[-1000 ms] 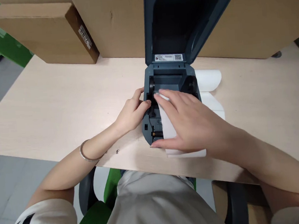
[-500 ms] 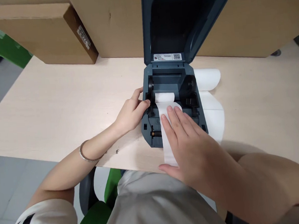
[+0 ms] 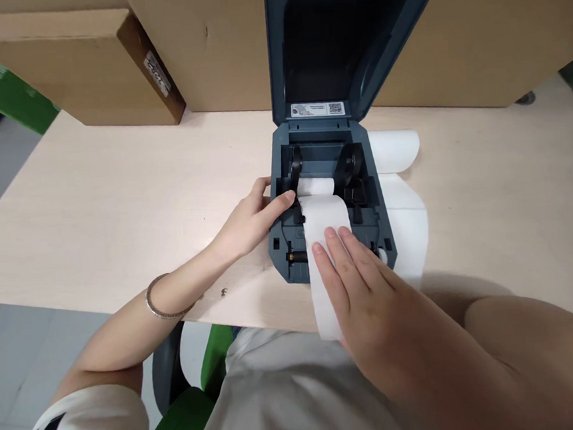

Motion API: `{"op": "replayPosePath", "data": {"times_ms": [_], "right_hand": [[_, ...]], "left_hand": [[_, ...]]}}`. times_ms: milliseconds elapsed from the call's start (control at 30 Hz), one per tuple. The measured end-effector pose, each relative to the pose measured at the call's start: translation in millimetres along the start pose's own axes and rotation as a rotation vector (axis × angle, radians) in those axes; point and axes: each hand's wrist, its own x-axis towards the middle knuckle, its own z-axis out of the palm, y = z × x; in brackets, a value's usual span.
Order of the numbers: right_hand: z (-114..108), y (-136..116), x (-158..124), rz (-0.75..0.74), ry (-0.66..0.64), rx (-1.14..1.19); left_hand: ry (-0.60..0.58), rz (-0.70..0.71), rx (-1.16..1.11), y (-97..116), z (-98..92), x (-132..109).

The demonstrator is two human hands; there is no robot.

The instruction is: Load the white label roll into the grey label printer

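A dark blue-grey label printer (image 3: 281, 242) sits on the table with its lid (image 3: 362, 74) raised. Inside, a white paper roll (image 3: 315, 186) lies between two black roll holders (image 3: 350, 166). From it a white paper strip (image 3: 326, 292) runs forward over the printer's front edge. My left hand (image 3: 247, 222) grips the printer's left wall, thumb inside against the left holder and fingers outside, partly hidden. My right hand (image 3: 368, 288) lies on the strip, fingers extended flat along it; its thumb is mostly hidden.
White paper sheets (image 3: 408, 231) lie on the table right of the printer. A cardboard box (image 3: 58, 74) stands at the back left of the wooden table (image 3: 90, 212). Large cardboard (image 3: 452, 46) rises behind the printer. A green chair (image 3: 184, 425) shows below the table edge.
Both black holders have moved inward toward the roll. My left thumb has shifted right with the left one. My right hand and the strip's end have moved toward me.
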Motion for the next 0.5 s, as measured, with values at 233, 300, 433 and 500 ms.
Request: {"op": "replayPosePath", "data": {"times_ms": [233,300,433,500], "right_hand": [[-11,4,2,-0.030,-0.074,0.038],[-13,6,2,-0.025,-0.102,0.073],[-14,4,0,-0.012,-0.154,0.119],[-10,2,-7,-0.010,-0.132,0.163]], "left_hand": [[-0.011,0.015,0.037,-1,-2.2,0],[-0.006,0.037,0.081,-1,-2.9,-3],[0.141,0.296,0.328,-3,-5.3,-12],[0.244,0.559,0.488,-5,-7.1,-15]]}}
